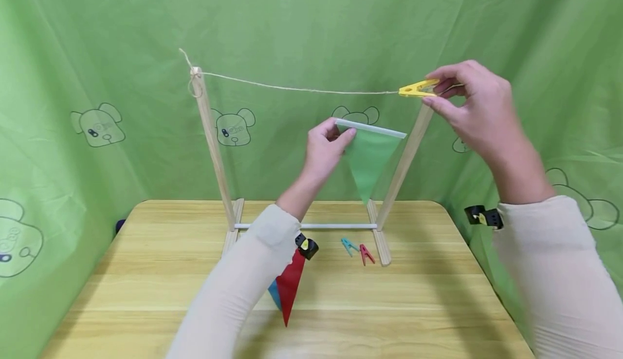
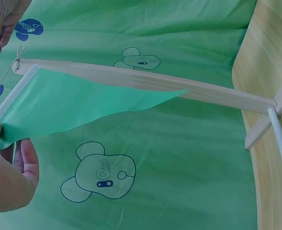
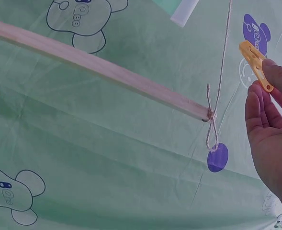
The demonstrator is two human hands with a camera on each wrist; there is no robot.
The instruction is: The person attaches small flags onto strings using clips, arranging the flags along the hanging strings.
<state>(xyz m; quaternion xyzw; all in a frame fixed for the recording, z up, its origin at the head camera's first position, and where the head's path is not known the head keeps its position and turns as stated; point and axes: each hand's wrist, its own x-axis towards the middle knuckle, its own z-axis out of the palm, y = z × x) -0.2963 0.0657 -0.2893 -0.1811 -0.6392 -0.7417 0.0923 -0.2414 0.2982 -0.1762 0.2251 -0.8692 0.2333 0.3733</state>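
Observation:
My left hand (image 1: 323,151) pinches a green triangular pennant (image 1: 370,159) by one end of its white top band, and the point hangs down. In the left wrist view, thumb and fingers grip the band's near corner. To the right, my right hand (image 1: 482,102) holds a yellow clothespin (image 1: 413,88) by its handle ends. Its nose overlaps the string (image 1: 272,85) in the head view, while the right wrist view shows the clothespin (image 3: 256,64) apart from the string. The pennant hangs lower than the string, which runs between two wooden posts.
The left post (image 1: 211,137) and right post (image 1: 409,159) stand on wooden feet, joined by a white rod (image 1: 336,226). On the table lie a teal clothespin (image 1: 348,246) and a red clothespin (image 1: 366,253). A red pennant (image 1: 292,280) overlaps a blue pennant (image 1: 274,294), partly behind my left sleeve.

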